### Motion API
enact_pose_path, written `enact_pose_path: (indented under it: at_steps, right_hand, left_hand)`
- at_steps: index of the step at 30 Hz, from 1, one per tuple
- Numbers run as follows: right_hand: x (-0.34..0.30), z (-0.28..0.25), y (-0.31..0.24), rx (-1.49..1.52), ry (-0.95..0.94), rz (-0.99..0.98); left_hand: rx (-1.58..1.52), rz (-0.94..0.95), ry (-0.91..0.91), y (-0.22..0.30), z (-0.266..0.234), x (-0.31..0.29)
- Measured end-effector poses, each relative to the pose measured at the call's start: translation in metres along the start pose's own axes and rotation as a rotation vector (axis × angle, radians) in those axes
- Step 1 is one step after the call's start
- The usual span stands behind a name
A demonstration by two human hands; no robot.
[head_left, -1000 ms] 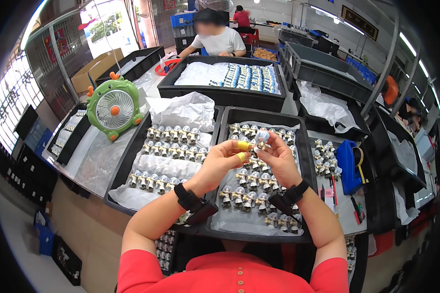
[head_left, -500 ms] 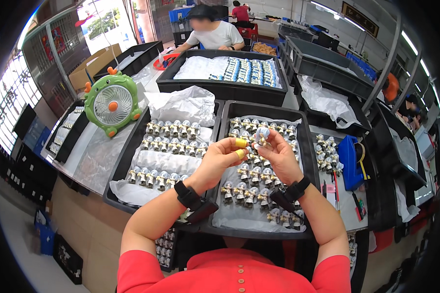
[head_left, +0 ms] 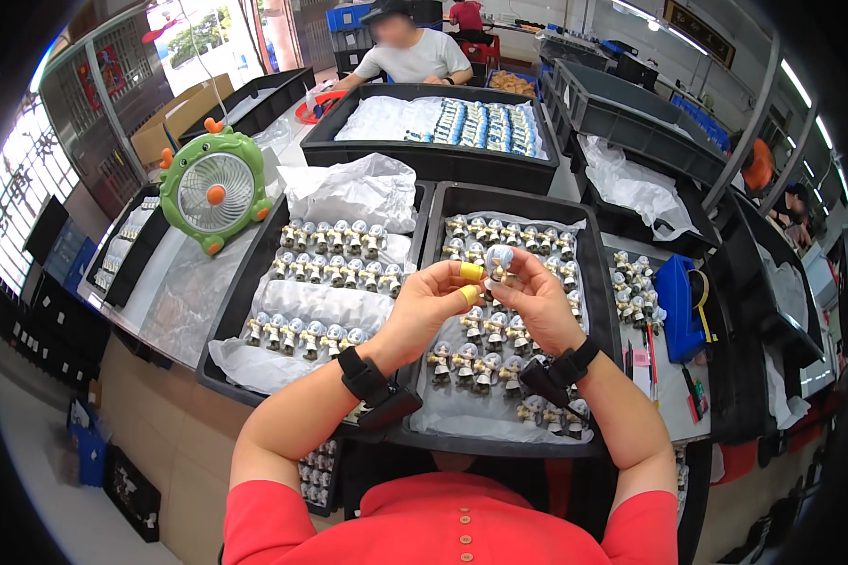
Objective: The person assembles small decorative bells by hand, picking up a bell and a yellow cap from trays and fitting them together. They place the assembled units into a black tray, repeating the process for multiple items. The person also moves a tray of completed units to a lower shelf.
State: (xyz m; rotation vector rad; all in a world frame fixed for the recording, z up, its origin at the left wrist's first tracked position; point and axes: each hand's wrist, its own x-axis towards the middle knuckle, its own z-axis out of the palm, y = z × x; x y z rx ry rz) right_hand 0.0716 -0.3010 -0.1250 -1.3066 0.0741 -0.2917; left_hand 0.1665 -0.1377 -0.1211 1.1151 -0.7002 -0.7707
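In my right hand (head_left: 535, 299) is a small figurine (head_left: 499, 262) with pale grey hair, gripped between thumb and fingers. My left hand (head_left: 435, 303), wearing yellow finger covers on thumb and forefinger, is closed in a pinch against the figurine's lower left side. Whatever lies between those left fingertips is too small to make out. Both hands are above a black tray (head_left: 605, 325) lined with white sheet, where rows of like figurines (head_left: 481, 367) lie. To the left, another black tray (head_left: 224, 331) holds more rows of them, with crumpled white wrapping (head_left: 353, 191) at its far end.
A green fan (head_left: 215, 193) stands left of the trays. Beyond them, a black tray (head_left: 424, 160) carries blue-and-white pieces, and a person (head_left: 415, 56) sits behind it. At right are loose figurines (head_left: 634, 290), a blue tape dispenser (head_left: 678, 311), pens and stacked grey crates (head_left: 631, 113).
The figurine has tilted slightly and come a little lower and left, nearer my left fingertips. My left fingers have closed in on its side. The whole view has shifted slightly.
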Motion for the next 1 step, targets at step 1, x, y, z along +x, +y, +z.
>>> enact_pose_path:
  at_steps: [1]
  right_hand:
    - [0.0002, 0.0010, 0.0002, -0.002, -0.001, 0.017]
  left_hand:
    - [0.003, 0.005, -0.002, -0.0023, -0.0017, 0.0006]
